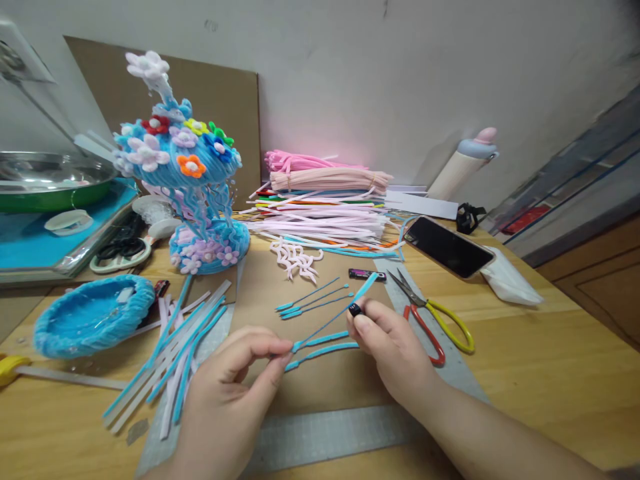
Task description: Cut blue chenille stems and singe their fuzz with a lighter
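Observation:
My left hand (pixel 250 380) pinches the lower left end of a blue pipe cleaner (pixel 325 323), whose middle stretch is bare dark wire. At its upper right, my right hand (pixel 383 337) grips it together with a small black tool (pixel 355 309); a fuzzy blue tip sticks up past the fingers. Beneath, two blue pipe cleaners (pixel 325 349) lie on the brown cardboard (pixel 330 390). Several partly stripped pieces (pixel 313 303) rest just behind them, near curled pale pink pieces (pixel 295 259).
Red-and-yellow scissors (pixel 423 303) and a phone (pixel 450 247) lie right. Loose strips (pixel 173 347), a blue fuzzy ring dish (pixel 95 317) and a flowered blue sculpture (pixel 183 153) stand left. Pipe cleaner bundles (pixel 320 213) are stacked by the wall.

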A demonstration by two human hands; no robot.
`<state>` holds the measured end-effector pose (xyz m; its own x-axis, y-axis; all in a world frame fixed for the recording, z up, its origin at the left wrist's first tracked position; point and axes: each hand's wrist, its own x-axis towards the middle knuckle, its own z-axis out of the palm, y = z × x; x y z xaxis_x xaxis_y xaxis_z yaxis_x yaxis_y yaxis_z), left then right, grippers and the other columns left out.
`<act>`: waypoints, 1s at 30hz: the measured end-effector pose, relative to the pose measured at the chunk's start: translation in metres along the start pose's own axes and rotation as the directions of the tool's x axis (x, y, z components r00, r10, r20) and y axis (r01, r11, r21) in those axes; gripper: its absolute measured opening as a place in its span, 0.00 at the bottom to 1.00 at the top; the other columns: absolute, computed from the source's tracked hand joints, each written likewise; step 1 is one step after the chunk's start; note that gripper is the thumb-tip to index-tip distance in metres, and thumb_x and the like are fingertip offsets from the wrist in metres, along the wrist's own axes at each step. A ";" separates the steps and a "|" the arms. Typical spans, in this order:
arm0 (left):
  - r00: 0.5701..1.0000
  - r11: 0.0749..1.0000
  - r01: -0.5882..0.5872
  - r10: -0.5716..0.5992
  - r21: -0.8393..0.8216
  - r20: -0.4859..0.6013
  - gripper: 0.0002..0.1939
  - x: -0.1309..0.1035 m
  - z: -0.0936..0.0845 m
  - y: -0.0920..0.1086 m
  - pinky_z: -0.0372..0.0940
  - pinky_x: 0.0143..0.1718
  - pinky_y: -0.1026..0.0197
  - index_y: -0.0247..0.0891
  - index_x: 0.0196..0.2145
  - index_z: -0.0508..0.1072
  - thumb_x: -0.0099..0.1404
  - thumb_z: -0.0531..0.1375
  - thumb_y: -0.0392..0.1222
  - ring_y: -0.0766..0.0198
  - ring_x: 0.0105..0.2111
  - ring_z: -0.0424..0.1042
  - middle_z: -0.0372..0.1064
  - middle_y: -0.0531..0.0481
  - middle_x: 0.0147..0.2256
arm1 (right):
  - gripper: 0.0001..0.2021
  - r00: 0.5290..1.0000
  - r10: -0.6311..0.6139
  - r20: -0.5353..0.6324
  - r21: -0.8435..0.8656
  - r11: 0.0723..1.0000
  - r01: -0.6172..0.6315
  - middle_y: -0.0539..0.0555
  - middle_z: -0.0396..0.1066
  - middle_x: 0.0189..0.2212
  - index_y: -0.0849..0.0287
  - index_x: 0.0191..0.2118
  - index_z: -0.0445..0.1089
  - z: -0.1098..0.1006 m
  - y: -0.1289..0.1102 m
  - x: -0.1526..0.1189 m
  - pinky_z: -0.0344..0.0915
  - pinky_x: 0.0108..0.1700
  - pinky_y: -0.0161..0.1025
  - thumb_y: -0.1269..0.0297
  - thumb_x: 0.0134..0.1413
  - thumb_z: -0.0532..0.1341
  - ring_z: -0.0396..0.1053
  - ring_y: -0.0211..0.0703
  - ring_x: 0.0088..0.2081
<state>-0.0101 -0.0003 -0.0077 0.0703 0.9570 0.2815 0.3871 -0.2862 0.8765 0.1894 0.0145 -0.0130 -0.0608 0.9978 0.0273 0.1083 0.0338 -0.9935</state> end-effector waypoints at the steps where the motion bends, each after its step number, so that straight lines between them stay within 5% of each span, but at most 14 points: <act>1: 1.000 1.000 -0.001 0.001 -0.001 0.000 0.06 0.000 0.000 0.000 0.62 0.31 0.71 0.46 0.30 0.73 0.58 0.59 0.34 0.70 0.30 0.69 0.68 0.56 0.29 | 0.11 1.000 0.002 -0.001 0.000 1.000 -0.002 0.47 0.53 0.24 0.57 0.26 0.57 -0.001 0.000 0.000 0.55 0.31 0.34 0.58 0.56 0.53 0.53 0.37 0.28; 30: 1.000 1.000 0.024 -0.024 -0.016 -0.010 0.04 0.000 -0.002 0.002 0.63 0.31 0.68 0.44 0.29 0.73 0.58 0.60 0.35 0.67 0.31 0.69 0.69 0.53 0.29 | 0.11 0.999 0.034 -0.039 0.021 0.999 -0.033 0.48 0.54 0.25 0.57 0.28 0.59 -0.007 0.004 0.003 0.56 0.32 0.35 0.56 0.57 0.52 0.54 0.38 0.28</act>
<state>-0.0109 -0.0005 -0.0054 0.0515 0.9631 0.2642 0.3741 -0.2639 0.8891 0.1962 0.0180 -0.0166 -0.0182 0.9998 -0.0022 0.0898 -0.0005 -0.9960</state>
